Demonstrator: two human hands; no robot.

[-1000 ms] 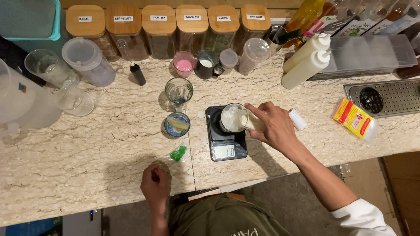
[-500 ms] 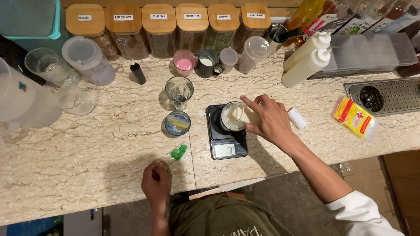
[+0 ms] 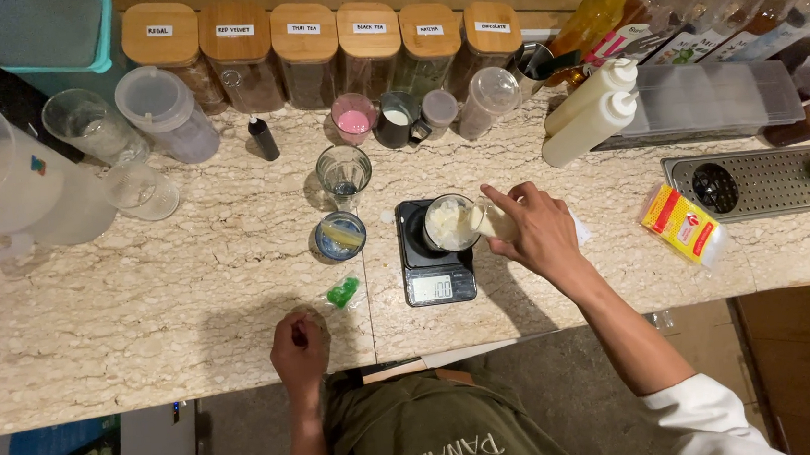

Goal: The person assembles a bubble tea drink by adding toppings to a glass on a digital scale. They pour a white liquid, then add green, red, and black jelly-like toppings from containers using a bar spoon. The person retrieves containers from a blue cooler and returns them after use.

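Head view: right hand (image 3: 542, 234) fingers clamped on small cup (image 3: 497, 222), tilted touching glass (image 3: 451, 222) on scale (image 3: 438, 263).

A pale, veined stone bench (image 3: 141, 306) carries a row of wooden-lidded jars (image 3: 324, 51) along its back edge. A black digital scale (image 3: 438, 263) sits near the middle with a cup of ice (image 3: 450, 222) on it, beside a small blue-rimmed dish (image 3: 340, 234) and an empty glass (image 3: 343, 173). Two white squeeze bottles (image 3: 589, 112) lie to the right, near a metal drip tray (image 3: 758, 182) and a yellow packet (image 3: 682, 225). Clear plastic jugs (image 3: 7, 191) stand at the left.
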